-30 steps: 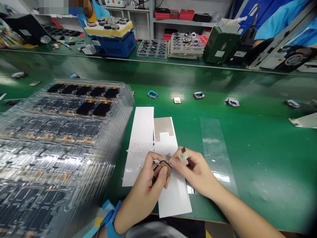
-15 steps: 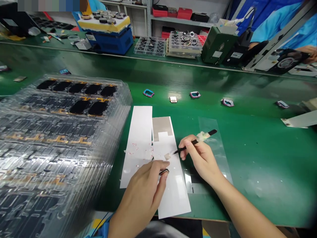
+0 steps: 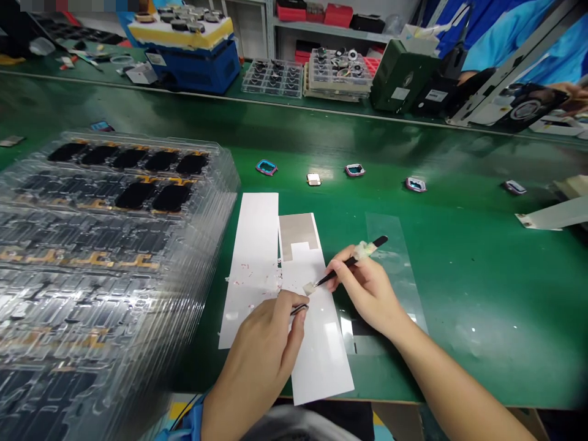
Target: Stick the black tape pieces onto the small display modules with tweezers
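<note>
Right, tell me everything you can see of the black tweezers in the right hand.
The black tweezers are slim and straight, with a matte look, tapering to a fine point. A pale wrap, perhaps tape, bunches near the rear end. The right hand pinches them between thumb and fingers, tilted tip-down. The tip meets a small pale piece over a white sheet.

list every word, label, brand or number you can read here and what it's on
No word, brand or number can be read in this view.
White label on the blue machine: too small to read.
White label on the green case: too small to read.
White label on the black box: too small to read.
</note>
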Action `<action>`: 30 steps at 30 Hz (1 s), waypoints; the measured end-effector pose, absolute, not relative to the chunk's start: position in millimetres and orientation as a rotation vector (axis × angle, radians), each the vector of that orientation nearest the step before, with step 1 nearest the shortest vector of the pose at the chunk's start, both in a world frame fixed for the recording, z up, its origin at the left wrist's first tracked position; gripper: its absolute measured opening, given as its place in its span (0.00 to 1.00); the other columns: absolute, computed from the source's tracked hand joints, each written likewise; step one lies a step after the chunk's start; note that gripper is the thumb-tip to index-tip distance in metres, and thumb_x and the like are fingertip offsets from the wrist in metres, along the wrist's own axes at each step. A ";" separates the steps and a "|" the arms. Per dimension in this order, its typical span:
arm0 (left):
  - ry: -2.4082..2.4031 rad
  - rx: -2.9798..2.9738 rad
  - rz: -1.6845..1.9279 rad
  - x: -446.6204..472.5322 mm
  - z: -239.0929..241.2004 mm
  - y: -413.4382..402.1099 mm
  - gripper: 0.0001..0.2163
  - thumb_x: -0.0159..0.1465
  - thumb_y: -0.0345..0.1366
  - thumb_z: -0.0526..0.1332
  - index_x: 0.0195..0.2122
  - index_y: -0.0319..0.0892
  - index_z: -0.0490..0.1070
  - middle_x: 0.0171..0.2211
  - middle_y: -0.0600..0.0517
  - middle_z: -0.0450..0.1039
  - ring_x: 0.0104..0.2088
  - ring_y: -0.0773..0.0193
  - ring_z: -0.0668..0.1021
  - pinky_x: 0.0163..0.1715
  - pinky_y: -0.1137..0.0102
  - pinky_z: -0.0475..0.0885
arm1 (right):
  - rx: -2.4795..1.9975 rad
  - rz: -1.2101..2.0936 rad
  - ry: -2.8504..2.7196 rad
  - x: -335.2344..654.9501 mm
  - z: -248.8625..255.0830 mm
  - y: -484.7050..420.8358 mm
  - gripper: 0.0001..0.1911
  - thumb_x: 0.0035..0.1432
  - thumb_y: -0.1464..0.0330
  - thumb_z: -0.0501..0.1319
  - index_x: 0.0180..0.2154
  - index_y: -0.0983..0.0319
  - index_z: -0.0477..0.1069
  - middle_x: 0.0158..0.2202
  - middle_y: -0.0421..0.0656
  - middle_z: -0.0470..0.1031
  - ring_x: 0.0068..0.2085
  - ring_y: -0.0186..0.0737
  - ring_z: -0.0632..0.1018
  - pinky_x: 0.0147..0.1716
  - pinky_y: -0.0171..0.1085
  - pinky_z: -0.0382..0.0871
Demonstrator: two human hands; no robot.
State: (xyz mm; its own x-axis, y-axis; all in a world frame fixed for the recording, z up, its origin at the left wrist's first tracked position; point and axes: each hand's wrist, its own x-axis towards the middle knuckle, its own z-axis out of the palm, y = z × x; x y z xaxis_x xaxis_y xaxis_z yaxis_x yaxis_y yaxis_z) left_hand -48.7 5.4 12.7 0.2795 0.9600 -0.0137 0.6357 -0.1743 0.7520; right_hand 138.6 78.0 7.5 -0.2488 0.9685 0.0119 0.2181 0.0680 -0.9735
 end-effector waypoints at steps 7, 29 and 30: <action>1.428 1.993 0.568 -48.5 16.2 6.6 0.07 0.73 0.33 0.48 0.46 0.44 0.64 0.40 0.45 0.78 0.38 0.50 0.80 0.34 0.61 0.71 | -1.211 1.407 -1.391 137.0 1.2 79.6 0.16 0.60 0.55 0.63 0.32 0.61 0.67 0.25 0.39 0.74 0.26 0.35 0.80 0.30 0.35 0.77; 0.892 0.760 1.082 -22.9 30.0 6.6 0.08 0.75 0.44 0.45 0.44 0.47 0.57 0.26 0.58 0.68 0.26 0.68 0.68 0.31 0.70 0.64 | -1.005 0.911 -0.998 107.7 24.8 10.3 0.06 0.63 0.74 0.61 0.36 0.57 0.73 0.34 0.40 0.71 0.36 0.37 0.83 0.34 0.35 0.82; 0.879 0.766 1.086 -22.1 28.8 6.8 0.09 0.75 0.44 0.45 0.44 0.47 0.57 0.27 0.58 0.68 0.26 0.67 0.67 0.32 0.70 0.64 | -1.007 0.911 -0.988 105.3 22.2 9.1 0.06 0.63 0.74 0.60 0.36 0.57 0.73 0.34 0.40 0.72 0.36 0.37 0.83 0.32 0.35 0.82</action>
